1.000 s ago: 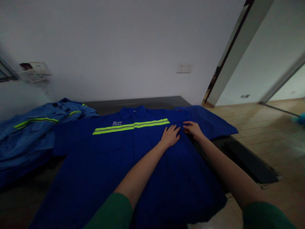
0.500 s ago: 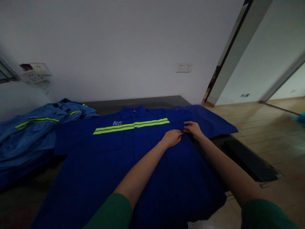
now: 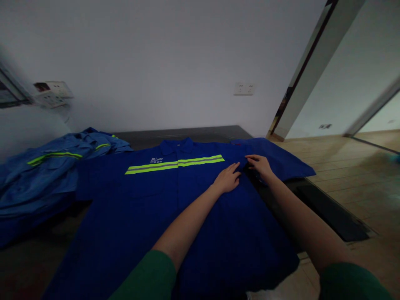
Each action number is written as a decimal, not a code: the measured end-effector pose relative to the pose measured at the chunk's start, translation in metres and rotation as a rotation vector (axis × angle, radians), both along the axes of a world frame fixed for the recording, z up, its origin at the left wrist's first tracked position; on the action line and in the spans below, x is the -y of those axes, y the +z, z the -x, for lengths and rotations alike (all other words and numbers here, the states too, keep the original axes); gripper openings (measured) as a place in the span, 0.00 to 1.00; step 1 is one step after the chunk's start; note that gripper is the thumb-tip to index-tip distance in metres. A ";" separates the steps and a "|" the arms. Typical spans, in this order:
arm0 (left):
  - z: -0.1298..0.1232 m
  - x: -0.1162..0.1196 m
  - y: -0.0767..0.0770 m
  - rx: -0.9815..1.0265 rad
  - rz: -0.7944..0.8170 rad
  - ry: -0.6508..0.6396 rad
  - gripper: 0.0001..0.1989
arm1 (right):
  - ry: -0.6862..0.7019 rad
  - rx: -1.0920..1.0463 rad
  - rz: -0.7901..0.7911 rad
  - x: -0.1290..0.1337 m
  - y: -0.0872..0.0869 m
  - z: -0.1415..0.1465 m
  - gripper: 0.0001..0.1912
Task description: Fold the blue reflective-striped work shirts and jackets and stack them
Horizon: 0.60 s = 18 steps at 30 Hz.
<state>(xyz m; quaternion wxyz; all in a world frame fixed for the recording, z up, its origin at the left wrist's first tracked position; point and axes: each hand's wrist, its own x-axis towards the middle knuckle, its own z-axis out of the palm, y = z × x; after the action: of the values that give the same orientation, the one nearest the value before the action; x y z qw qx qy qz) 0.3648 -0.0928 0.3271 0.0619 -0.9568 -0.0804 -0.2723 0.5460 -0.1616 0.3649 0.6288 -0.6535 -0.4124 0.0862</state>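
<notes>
A dark blue work shirt (image 3: 150, 233) lies spread front side up, its collar toward the wall. A yellow-green reflective stripe (image 3: 175, 165) crosses its chest, with white lettering above. My left hand (image 3: 227, 178) rests on the chest to the right of the stripe, fingers spread and holding nothing. Just right of it, my right hand (image 3: 261, 166) is at the sleeve side of the shirt, fingers slightly bent and apart; its fingertips are near the cloth. A plain blue cloth panel (image 3: 281, 160) extends beyond that hand; whether it is the shirt's sleeve I cannot tell.
Rumpled lighter blue work clothes (image 3: 59, 171) with reflective stripes lie at the left. The dark table (image 3: 212, 132) meets the wall behind, where a socket (image 3: 243, 88) is mounted. A flat black object (image 3: 331, 212) lies at the right, by the tiled floor (image 3: 353, 179).
My hands have moved slightly apart: the left hand's fingers have spread on the shirt, and the right hand has shifted a little right and up. The view has shifted slightly.
</notes>
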 end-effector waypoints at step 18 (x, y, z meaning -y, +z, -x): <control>0.000 0.005 0.005 -0.023 0.057 0.036 0.26 | -0.112 0.412 0.483 0.006 0.001 0.000 0.04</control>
<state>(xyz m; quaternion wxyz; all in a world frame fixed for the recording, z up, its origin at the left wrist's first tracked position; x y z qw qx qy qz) 0.3651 -0.0978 0.3317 0.0406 -0.9597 -0.1047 -0.2576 0.5461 -0.1679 0.3657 0.3625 -0.8092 -0.4622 0.0127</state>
